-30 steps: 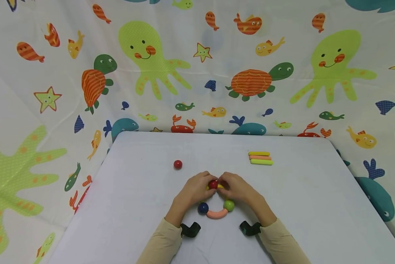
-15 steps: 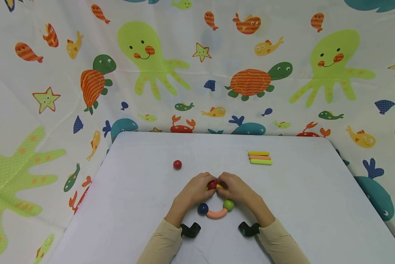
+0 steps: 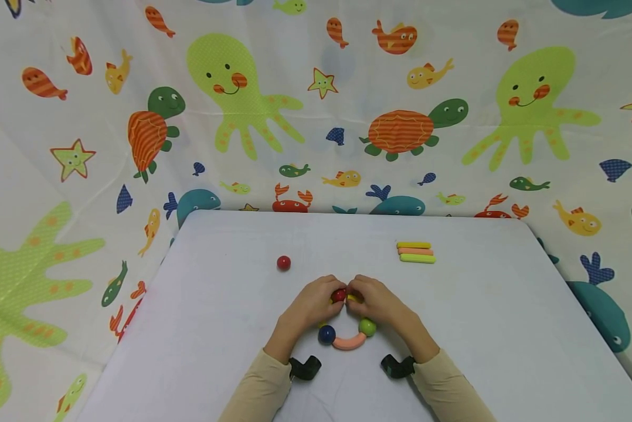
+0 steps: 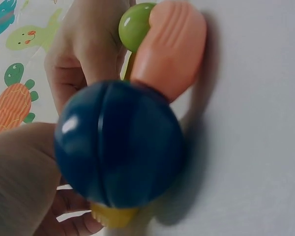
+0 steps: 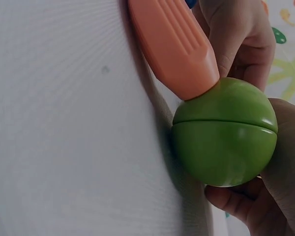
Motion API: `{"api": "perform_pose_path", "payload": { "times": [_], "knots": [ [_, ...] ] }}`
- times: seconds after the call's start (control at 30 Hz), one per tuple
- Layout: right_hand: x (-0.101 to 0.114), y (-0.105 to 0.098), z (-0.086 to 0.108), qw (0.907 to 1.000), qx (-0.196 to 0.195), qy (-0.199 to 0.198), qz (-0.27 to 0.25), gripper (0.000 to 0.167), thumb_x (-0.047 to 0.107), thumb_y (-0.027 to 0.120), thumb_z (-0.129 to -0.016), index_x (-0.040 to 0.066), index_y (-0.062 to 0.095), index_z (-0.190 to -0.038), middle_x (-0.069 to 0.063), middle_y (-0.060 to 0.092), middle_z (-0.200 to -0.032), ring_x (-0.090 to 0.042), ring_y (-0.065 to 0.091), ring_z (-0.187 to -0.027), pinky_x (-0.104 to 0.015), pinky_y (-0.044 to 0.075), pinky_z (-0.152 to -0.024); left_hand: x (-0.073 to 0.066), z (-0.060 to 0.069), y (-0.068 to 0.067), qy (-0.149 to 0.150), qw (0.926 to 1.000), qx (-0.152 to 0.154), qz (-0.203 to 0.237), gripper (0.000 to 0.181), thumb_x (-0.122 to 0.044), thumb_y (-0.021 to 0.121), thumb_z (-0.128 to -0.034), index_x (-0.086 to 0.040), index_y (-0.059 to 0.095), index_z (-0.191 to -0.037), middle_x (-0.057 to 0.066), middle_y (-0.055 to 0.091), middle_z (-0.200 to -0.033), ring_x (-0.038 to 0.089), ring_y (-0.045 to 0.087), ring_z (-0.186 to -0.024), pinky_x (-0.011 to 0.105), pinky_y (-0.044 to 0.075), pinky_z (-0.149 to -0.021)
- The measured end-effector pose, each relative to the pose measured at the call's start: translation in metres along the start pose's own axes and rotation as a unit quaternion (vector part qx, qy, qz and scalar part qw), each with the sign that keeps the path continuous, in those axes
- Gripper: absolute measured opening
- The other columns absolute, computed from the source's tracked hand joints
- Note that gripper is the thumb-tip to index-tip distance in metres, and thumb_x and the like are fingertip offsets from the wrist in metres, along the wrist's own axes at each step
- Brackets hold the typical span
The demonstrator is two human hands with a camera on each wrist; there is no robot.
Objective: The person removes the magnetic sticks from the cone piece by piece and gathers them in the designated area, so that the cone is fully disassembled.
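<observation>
In the head view a loop of toy balls and curved rods lies between the two hands. My left hand (image 3: 312,302) grips the red ball (image 3: 339,295) at the loop's far end. Beside it, my right hand (image 3: 378,299) pinches a yellow curved rod (image 3: 354,298), which its fingers partly cover. On the near side, a salmon curved rod (image 3: 349,342) joins the blue ball (image 3: 326,334) and the green ball (image 3: 367,327). Close up, the left wrist view has the blue ball (image 4: 120,145) with a yellow rod end (image 4: 115,216) below. The green ball (image 5: 225,132) fills much of the right wrist view.
A loose red ball (image 3: 284,263) sits farther back on the white table (image 3: 231,328), to the left. Three straight sticks (image 3: 416,252), yellow, salmon and lime, lie side by side at the back right. A printed cloth (image 3: 316,129) hangs behind the table.
The held red ball has shifted slightly left and a thin gap shows between it and the right-hand yellow rod. The loop's near side has moved slightly right. Both hands stay nearly in place.
</observation>
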State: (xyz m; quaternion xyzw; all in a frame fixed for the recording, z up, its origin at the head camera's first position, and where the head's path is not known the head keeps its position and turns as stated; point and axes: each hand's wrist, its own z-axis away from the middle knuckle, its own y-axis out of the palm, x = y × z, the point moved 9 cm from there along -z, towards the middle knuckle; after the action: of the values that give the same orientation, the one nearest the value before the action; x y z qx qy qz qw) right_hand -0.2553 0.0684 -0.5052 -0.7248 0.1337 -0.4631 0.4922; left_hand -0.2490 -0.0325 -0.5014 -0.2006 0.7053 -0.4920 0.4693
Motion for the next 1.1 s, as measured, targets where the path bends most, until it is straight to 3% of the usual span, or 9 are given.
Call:
{"api": "perform_pose_path", "payload": {
  "times": [0.3, 0.6, 1.1],
  "knots": [
    [-0.004, -0.001, 0.000, 0.9997, 0.004, 0.023, 0.004, 0.015, 0.020, 0.073, -0.089, 0.012, 0.068, -0.102, 0.005, 0.060, -0.091, -0.008, 0.052, -0.081, -0.024, 0.049, -0.074, 0.003, 0.000, 0.000, -0.022, 0.9997, 0.007, 0.003, 0.037, -0.022, 0.073, -0.0900, -0.010, 0.067, -0.124, 0.003, 0.067, -0.113, 0.013, 0.062, -0.095, 0.030, 0.055, -0.087],
    [-0.013, -0.006, 0.001, 0.9987, -0.003, 0.050, 0.003, 0.014, 0.022, 0.072, -0.091, 0.014, 0.069, -0.102, 0.007, 0.062, -0.092, -0.008, 0.054, -0.082, -0.025, 0.052, -0.078, 0.015, 0.003, 0.000, -0.074, 0.9968, 0.021, 0.023, 0.041, -0.026, 0.072, -0.0918, -0.013, 0.064, -0.130, 0.003, 0.065, -0.120, 0.015, 0.062, -0.103, 0.033, 0.055, -0.095],
    [-0.039, -0.018, 0.003, 0.9914, -0.016, 0.130, 0.000, 0.015, 0.020, 0.074, -0.089, 0.010, 0.070, -0.100, 0.001, 0.061, -0.089, -0.012, 0.053, -0.080, -0.026, 0.049, -0.074, 0.039, 0.008, -0.013, -0.128, 0.9908, -0.008, 0.044, 0.039, -0.024, 0.069, -0.0926, -0.008, 0.064, -0.128, 0.008, 0.064, -0.125, 0.020, 0.063, -0.107, 0.037, 0.056, -0.096]
  ]
}}
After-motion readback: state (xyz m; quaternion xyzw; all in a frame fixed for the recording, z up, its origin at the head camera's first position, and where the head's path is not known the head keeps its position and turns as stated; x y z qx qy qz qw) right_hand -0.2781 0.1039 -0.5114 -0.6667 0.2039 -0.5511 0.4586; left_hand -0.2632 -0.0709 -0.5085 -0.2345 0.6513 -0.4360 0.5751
